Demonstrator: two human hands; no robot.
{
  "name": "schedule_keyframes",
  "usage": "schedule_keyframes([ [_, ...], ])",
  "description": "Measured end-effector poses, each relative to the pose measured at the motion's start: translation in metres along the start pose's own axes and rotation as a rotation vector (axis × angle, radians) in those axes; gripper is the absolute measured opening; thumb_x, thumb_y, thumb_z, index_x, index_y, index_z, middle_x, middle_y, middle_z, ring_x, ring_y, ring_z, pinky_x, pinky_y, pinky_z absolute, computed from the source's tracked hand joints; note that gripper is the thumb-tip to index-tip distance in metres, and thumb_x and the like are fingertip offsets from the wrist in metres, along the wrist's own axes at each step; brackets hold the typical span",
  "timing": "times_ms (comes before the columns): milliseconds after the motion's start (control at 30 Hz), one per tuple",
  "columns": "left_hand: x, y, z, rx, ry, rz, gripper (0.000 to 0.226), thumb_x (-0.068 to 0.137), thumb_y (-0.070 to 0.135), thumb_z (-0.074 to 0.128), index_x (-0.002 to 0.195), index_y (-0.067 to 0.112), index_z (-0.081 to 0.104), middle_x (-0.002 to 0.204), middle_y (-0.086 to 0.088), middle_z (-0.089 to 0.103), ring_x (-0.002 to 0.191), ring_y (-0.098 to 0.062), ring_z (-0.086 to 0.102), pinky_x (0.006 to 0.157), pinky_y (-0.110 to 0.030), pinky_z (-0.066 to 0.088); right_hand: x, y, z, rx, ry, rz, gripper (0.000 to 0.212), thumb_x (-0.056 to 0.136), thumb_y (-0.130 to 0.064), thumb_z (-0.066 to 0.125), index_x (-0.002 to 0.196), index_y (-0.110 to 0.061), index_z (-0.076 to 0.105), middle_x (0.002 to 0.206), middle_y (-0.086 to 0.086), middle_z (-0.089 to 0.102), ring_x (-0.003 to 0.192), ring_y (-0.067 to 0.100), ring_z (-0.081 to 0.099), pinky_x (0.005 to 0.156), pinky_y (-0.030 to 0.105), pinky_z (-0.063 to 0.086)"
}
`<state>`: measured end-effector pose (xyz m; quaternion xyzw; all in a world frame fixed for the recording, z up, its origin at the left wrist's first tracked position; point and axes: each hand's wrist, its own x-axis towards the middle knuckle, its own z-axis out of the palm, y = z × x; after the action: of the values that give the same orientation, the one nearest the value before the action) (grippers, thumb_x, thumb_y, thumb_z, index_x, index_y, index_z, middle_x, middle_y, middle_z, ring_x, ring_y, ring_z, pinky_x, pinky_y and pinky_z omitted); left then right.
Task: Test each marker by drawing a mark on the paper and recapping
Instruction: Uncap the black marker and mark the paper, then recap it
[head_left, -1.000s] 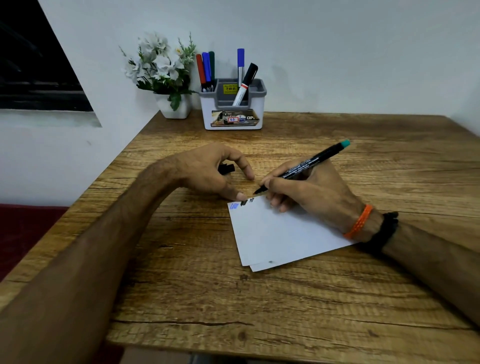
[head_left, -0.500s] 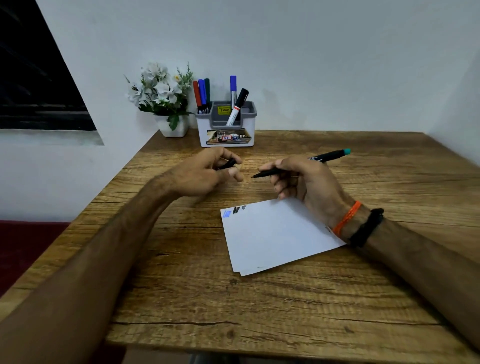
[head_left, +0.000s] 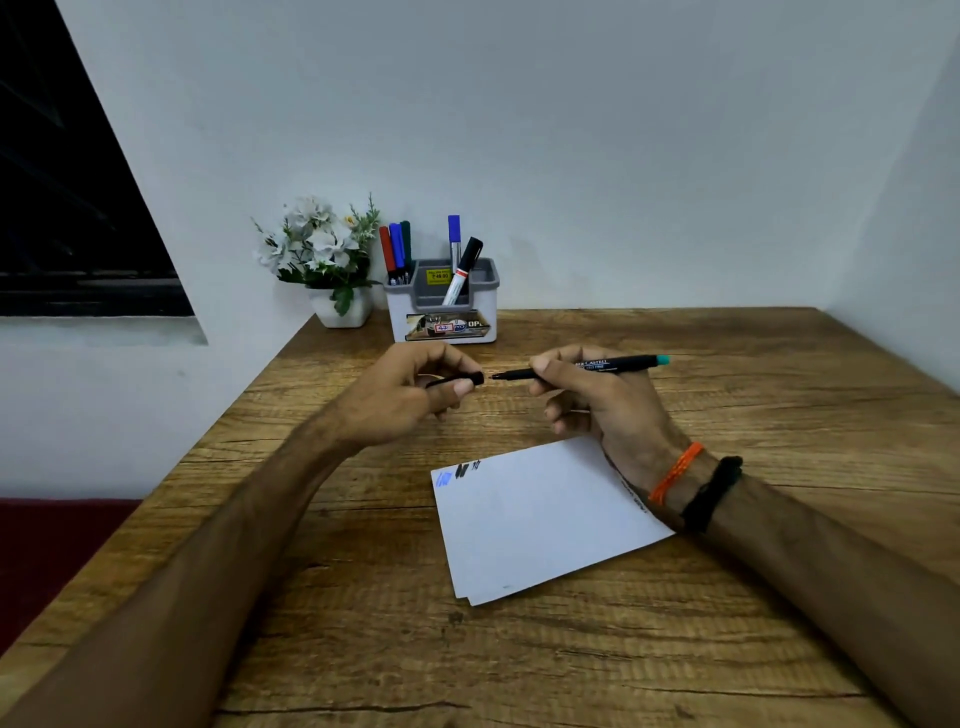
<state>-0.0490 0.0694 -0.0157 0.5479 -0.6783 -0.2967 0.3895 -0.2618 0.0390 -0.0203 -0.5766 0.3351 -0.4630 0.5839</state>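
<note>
Your two bare forearms reach in from the bottom corners over a wooden table (head_left: 363, 649); both hands are raised above it, near the centre of the view. Your right hand (head_left: 597, 400) pinches a slim black marker (head_left: 582, 368) between thumb and forefinger, the other fingers curled beneath; the marker lies almost level, its bare tip pointing to 9 o'clock and its teal end to 3 o'clock. Your left hand (head_left: 410, 395) pinches the black cap (head_left: 457, 381) between thumb and fingers, its mouth facing 3 o'clock; cap and tip are just beside each other — whether they touch, you cannot tell from here.

At 6 o'clock from your hands lie white sheets of paper (head_left: 540, 519), flat on the table; the corner at 10 o'clock bears a blue mark (head_left: 443, 479) and, just beside it at 3 o'clock, black marks (head_left: 466, 468). An orange band (head_left: 675, 472) and a black band (head_left: 711, 491) circle your right wrist, which rests over the paper's edge.

At 12 o'clock, against the wall, stands a grey and white holder (head_left: 447, 312) with capped markers — red, blue and green on its 9 o'clock side, a blue-capped and a black-capped one nearer the middle; just beside it at 9 o'clock sits a white pot of pale flowers (head_left: 322, 254).
</note>
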Motion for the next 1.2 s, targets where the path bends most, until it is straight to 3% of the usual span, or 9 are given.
schedule_keyframes([
  [100, -0.001, 0.0, 0.001, 0.005, -0.013, 0.015, 0.016, 0.091, 0.007, 0.061, 0.106, 0.008, 0.066, 0.082, 0.005, 0.063, 0.071, -0.002, 0.058, 0.067, -0.023, 0.05, 0.0, 0.002, -0.001, 0.001, -0.035, 0.018, 0.012, 0.09, -0.018, 0.066, 0.09, -0.007, 0.07, 0.078, 0.007, 0.072, 0.053, 0.014, 0.056, 0.047, 0.021, 0.047],
  [300, -0.002, 0.003, 0.002, -0.043, -0.015, 0.056, 0.017, 0.092, 0.006, 0.058, 0.107, 0.002, 0.066, 0.075, 0.006, 0.062, 0.066, 0.001, 0.057, 0.063, -0.017, 0.049, 0.002, -0.001, -0.006, 0.082, -0.182, 0.104, 0.033, 0.097, -0.016, 0.041, 0.11, -0.003, 0.069, 0.098, 0.017, 0.075, 0.054, 0.015, 0.062, 0.051, 0.021, 0.048],
  [433, -0.002, 0.004, 0.001, -0.056, 0.001, 0.06, 0.019, 0.091, 0.008, 0.059, 0.108, 0.002, 0.067, 0.075, 0.004, 0.063, 0.066, 0.0, 0.056, 0.062, -0.018, 0.049, 0.004, 0.001, -0.005, 0.029, -0.114, 0.044, 0.015, 0.094, -0.019, 0.059, 0.091, -0.007, 0.067, 0.088, 0.014, 0.076, 0.046, 0.015, 0.059, 0.044, 0.021, 0.047],
  [567, -0.003, 0.005, 0.002, -0.041, 0.0, 0.071, 0.019, 0.091, 0.009, 0.06, 0.107, 0.003, 0.068, 0.087, -0.01, 0.065, 0.066, 0.0, 0.057, 0.061, -0.016, 0.048, 0.004, 0.005, -0.005, -0.075, -0.079, -0.055, 0.025, 0.079, -0.029, 0.074, 0.086, -0.005, 0.072, 0.063, 0.002, 0.064, 0.044, 0.012, 0.047, 0.043, 0.019, 0.039],
  [700, -0.002, 0.006, 0.002, -0.047, 0.023, 0.064, 0.019, 0.092, 0.009, 0.059, 0.107, 0.005, 0.069, 0.086, -0.005, 0.067, 0.066, 0.0, 0.057, 0.06, -0.016, 0.048, 0.005, 0.006, -0.008, -0.014, -0.075, -0.027, 0.014, 0.089, -0.018, 0.066, 0.093, -0.008, 0.076, 0.071, 0.006, 0.071, 0.045, 0.01, 0.055, 0.042, 0.019, 0.045],
  [867, -0.002, 0.007, 0.001, -0.099, 0.053, 0.047, 0.019, 0.094, 0.013, 0.055, 0.105, 0.002, 0.066, 0.08, -0.004, 0.065, 0.064, -0.01, 0.054, 0.056, -0.019, 0.047, 0.005, 0.011, -0.008, -0.1, -0.081, -0.123, 0.015, 0.087, -0.014, 0.069, 0.096, -0.003, 0.074, 0.078, 0.007, 0.075, 0.045, 0.009, 0.055, 0.043, 0.019, 0.047],
  [1200, -0.002, 0.011, 0.007, -0.083, 0.089, 0.045, 0.019, 0.099, 0.009, 0.047, 0.102, -0.005, 0.059, 0.073, -0.005, 0.056, 0.055, -0.003, 0.046, 0.052, -0.016, 0.039, 0.005, 0.015, -0.005, -0.202, -0.152, -0.272, 0.01, 0.094, -0.008, 0.06, 0.095, 0.001, 0.064, 0.073, 0.002, 0.064, 0.041, 0.003, 0.043, 0.038, 0.018, 0.035],
])
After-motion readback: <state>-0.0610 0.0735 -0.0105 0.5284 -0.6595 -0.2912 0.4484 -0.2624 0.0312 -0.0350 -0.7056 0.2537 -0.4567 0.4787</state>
